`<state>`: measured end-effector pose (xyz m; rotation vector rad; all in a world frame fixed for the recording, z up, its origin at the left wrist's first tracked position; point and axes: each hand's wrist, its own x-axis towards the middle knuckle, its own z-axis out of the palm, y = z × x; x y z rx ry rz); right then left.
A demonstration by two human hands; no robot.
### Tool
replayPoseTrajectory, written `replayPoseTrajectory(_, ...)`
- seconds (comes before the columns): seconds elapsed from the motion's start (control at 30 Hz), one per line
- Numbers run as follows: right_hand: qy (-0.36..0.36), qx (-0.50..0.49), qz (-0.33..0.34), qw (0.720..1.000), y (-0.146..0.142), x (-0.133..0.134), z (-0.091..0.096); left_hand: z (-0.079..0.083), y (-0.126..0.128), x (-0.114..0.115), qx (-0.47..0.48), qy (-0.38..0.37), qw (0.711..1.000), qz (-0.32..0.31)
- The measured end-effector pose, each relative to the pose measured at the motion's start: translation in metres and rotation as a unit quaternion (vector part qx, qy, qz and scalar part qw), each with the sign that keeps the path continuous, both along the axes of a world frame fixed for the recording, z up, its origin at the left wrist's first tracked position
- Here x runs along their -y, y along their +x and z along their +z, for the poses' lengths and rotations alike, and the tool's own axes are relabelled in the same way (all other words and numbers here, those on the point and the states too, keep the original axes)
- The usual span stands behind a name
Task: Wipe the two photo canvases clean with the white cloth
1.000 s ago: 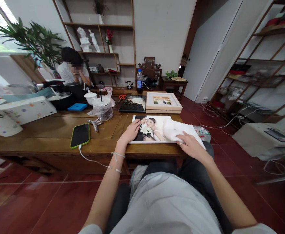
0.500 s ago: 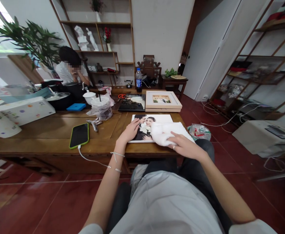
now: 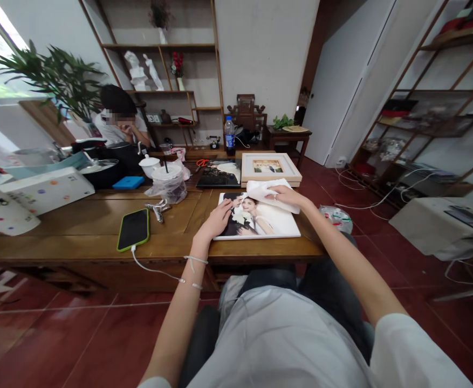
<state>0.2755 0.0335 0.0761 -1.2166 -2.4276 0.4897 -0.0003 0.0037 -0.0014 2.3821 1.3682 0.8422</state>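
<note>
A photo panel (image 3: pixel 279 225) with a picture of a couple lies flat near the front edge of the wooden table (image 3: pixel 171 229). My left hand (image 3: pixel 219 217) rests on the panel's left side, fingers stretched out. Over the panel's far right part, my right hand (image 3: pixel 287 196) holds a white cloth (image 3: pixel 260 188), which covers that part of the picture. Just behind the panel lie a white framed picture (image 3: pixel 290 167) and a dark photo panel (image 3: pixel 216 177).
A phone (image 3: pixel 134 230) on a cable, a metal piece (image 3: pixel 158 209) and a bagged cup (image 3: pixel 167 180) stand left of the panel. Behind are orange scissors (image 3: pixel 202 163) and a bottle (image 3: pixel 230 136). Another person (image 3: pixel 118 116) sits at the far left. A plastic bag (image 3: pixel 336 218) is right of the table.
My right hand has moved the cloth from the panel's near right side to its far edge, uncovering more of the picture. My left hand stays on the panel.
</note>
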Motion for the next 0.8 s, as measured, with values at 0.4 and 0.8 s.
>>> replayPoseTrajectory(0.4,0.005,0.059,0.062,0.996,-0.008,0.113,0.001,-0.003,-0.001,-0.002,0.011,0.004,1.000,-0.004)
replayPoseTrajectory(0.8,-0.006,0.048,0.104,0.993,-0.005,0.106,-0.005,-0.006,-0.001,-0.004,0.015,0.001,1.000,-0.001)
